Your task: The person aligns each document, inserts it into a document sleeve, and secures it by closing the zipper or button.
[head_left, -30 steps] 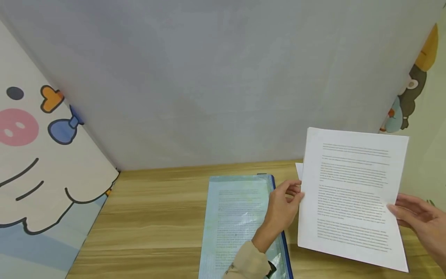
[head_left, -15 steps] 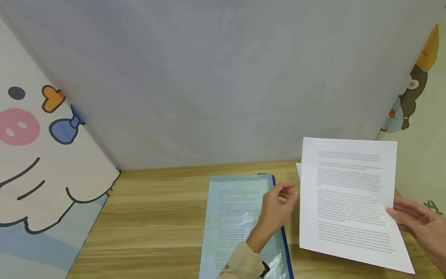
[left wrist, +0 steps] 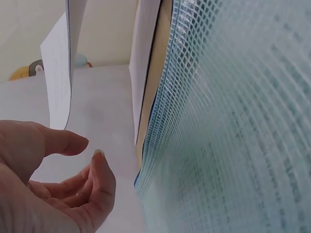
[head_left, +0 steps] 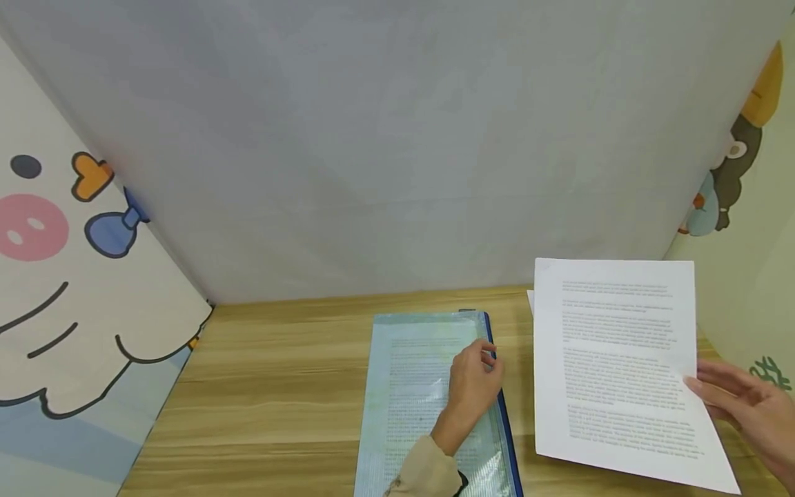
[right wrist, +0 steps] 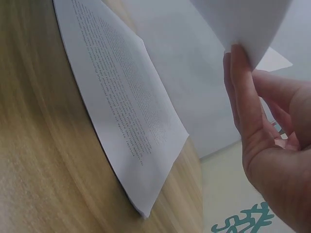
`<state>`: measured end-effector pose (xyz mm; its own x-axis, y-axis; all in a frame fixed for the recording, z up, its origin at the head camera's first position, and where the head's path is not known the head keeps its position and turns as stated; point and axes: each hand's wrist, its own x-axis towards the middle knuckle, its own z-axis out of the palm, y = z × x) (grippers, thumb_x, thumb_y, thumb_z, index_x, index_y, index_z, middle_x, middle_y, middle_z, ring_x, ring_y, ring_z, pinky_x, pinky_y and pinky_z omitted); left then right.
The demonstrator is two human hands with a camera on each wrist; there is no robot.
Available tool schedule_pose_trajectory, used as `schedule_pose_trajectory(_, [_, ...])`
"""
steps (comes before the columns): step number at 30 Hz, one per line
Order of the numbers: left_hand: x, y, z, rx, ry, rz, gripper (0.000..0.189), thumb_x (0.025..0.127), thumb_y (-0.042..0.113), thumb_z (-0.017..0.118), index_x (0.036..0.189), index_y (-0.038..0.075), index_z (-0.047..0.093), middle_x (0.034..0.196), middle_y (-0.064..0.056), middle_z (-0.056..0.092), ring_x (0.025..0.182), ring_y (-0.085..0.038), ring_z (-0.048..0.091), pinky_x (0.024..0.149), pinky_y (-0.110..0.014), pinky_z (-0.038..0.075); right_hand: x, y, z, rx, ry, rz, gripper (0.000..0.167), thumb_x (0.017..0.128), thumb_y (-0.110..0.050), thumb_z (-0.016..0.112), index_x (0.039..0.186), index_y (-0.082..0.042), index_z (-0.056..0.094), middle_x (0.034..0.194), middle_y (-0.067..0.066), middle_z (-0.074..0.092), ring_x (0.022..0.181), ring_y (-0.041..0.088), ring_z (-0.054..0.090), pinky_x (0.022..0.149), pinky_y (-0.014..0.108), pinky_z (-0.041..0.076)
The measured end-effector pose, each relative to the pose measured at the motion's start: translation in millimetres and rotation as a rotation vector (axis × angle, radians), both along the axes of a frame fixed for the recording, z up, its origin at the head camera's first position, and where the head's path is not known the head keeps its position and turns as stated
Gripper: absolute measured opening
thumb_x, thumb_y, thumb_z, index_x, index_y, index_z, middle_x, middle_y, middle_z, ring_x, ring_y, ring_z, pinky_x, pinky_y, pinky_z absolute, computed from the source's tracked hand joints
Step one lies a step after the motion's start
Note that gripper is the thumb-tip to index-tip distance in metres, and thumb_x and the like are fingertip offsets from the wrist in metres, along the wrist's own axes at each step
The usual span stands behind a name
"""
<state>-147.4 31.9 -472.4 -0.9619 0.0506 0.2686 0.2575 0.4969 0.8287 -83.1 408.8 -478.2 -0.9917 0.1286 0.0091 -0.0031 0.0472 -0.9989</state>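
Observation:
White printed sheets (head_left: 615,366) stand raised above the table's right side. My right hand (head_left: 745,407) pinches their right edge between thumb and fingers, as the right wrist view also shows. My left hand (head_left: 473,379) is over a translucent blue mesh document pouch (head_left: 406,386), its fingers loosely bent with nothing between them. In the left wrist view a gap shows between the thumb and index finger of that left hand (left wrist: 63,179). Printed pages show through the pouch, which has a dark blue edge on its right.
More printed paper (right wrist: 116,97) lies on the wooden table (head_left: 267,386) beneath the raised sheets. A grey-white curtain (head_left: 385,152) rises behind the table. Cartoon-printed panels (head_left: 68,345) stand at both sides.
My left hand has let go of the sheets' left edge and moved left over the pouch. The sheets, still in my right hand, have dropped slightly and shifted a little left at the top.

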Motion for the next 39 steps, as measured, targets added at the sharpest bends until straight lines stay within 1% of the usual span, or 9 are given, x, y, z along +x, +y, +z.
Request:
schedule_pose_trajectory(4, [2.2,-1.1,-2.0,-0.102,-0.038,0.044,0.012,0.086,0.006,0.075,0.095,0.000,0.069,0.072,-0.004,0.066,0.069,-0.020,0.063,0.063,-0.029,0.051,0.4,1,-2.3,0.029,-0.038,-0.012,0.037,0.098,0.003,0.065,0.108,-0.031,0.076,0.099,-0.020,0.074,0.082,0.003,0.071,0.064,0.020,0.057])
schedule_pose_trajectory(7, [3.9,-2.0,-2.6,-0.185,-0.086,0.035,0.017,0.087,0.010,0.078,0.092,0.000,0.066,0.073,-0.005,0.063,0.069,-0.022,0.062,0.061,-0.031,0.050,0.5,2,-4.0,0.053,-0.066,-0.027,0.037,0.097,0.002,0.067,0.105,-0.032,0.077,0.097,-0.022,0.073,0.080,0.002,0.071,0.063,0.021,0.057])
schedule_pose_trajectory(11, [6.1,-2.9,-3.6,-0.266,-0.166,-0.007,0.025,0.088,0.016,0.080,0.087,0.001,0.060,0.075,-0.006,0.056,0.066,-0.022,0.057,0.057,-0.032,0.047,0.3,4,-5.4,0.089,-0.113,-0.033,0.038,0.097,0.000,0.068,0.102,-0.037,0.076,0.096,-0.025,0.071,0.081,-0.002,0.069,0.063,0.022,0.058])
schedule_pose_trajectory(16, [6.4,-1.5,-4.4,-0.299,-0.240,-0.033,0.028,0.089,0.017,0.080,0.085,0.000,0.057,0.075,-0.008,0.052,0.064,-0.022,0.054,0.054,-0.032,0.046,-0.5,7,-8.2,0.160,-0.171,-0.022,0.035,0.098,-0.008,0.070,0.103,-0.042,0.073,0.097,-0.029,0.069,0.082,-0.003,0.068,0.064,0.023,0.058])
schedule_pose_trajectory(21, [4.3,0.6,-7.7,-0.348,-0.243,-0.012,0.034,0.085,0.018,0.084,0.089,-0.002,0.057,0.078,-0.012,0.055,0.069,-0.029,0.060,0.060,-0.037,0.052,-1.2,9,-12.2,0.204,-0.207,-0.024,0.030,0.097,-0.015,0.072,0.105,-0.044,0.072,0.098,-0.030,0.067,0.083,-0.001,0.069,0.066,0.024,0.059])
schedule_pose_trajectory(24, [4.1,-0.9,-8.6,-0.338,-0.249,-0.019,0.034,0.083,0.015,0.084,0.089,-0.001,0.054,0.078,-0.012,0.054,0.070,-0.029,0.059,0.061,-0.038,0.052,-1.9,9,-12.1,0.250,-0.236,-0.026,0.027,0.098,-0.022,0.073,0.107,-0.047,0.068,0.097,-0.033,0.064,0.084,-0.004,0.067,0.067,0.024,0.059])
schedule_pose_trajectory(28, [4.6,-5.3,-8.7,-0.257,-0.275,-0.048,0.028,0.085,0.008,0.080,0.086,0.001,0.052,0.077,-0.010,0.050,0.067,-0.025,0.053,0.058,-0.036,0.048,-1.5,7,-10.4,0.299,-0.252,-0.017,0.024,0.098,-0.028,0.072,0.109,-0.048,0.064,0.098,-0.036,0.060,0.084,-0.006,0.065,0.069,0.024,0.059])
schedule_pose_trajectory(33, [5.0,-9.3,-11.7,-0.173,-0.294,-0.040,0.017,0.086,0.005,0.075,0.086,0.002,0.058,0.077,-0.008,0.056,0.066,-0.021,0.053,0.057,-0.031,0.048,-1.8,2,-7.9,0.294,-0.239,-0.019,0.027,0.099,-0.025,0.071,0.105,-0.051,0.064,0.097,-0.036,0.061,0.083,-0.005,0.065,0.067,0.024,0.059])
schedule_pose_trajectory(39, [3.4,-16.4,-18.0,-0.096,-0.252,-0.032,0.012,0.082,0.003,0.072,0.083,0.004,0.061,0.074,-0.004,0.061,0.064,-0.017,0.055,0.057,-0.029,0.047,-1.4,-4,-6.5,0.303,-0.184,-0.025,0.032,0.099,-0.017,0.071,0.106,-0.048,0.069,0.097,-0.034,0.063,0.083,-0.006,0.065,0.064,0.022,0.058])
